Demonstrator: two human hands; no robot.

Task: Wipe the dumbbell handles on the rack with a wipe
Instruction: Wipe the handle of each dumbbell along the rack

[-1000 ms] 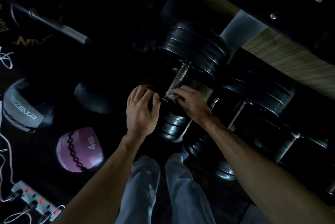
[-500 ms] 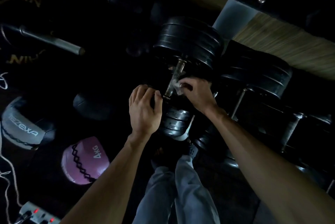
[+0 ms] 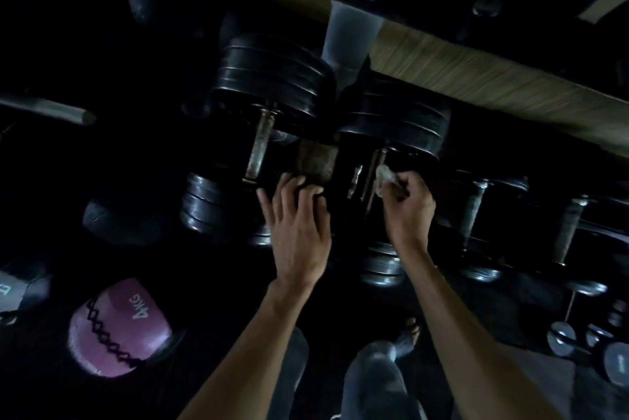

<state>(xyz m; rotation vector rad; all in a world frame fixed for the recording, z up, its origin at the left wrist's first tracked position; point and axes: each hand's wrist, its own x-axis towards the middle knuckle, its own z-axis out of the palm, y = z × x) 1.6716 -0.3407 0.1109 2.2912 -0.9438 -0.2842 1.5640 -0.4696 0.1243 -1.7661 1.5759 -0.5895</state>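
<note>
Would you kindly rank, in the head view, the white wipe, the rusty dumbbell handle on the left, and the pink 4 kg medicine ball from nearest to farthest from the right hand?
1. White crumpled wipe: pinched in the right hand.
2. Rusty dumbbell handle: left, beyond the left hand.
3. Pink medicine ball: far lower left, on the floor.

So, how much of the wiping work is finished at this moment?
Nothing visibly proves any handle clean; it is too dark. In hand: the right hand pinches the wipe beside the second dumbbell handle, while the left hand rests on the rack. Left: at least the smaller dumbbells' handles on the right.
</note>
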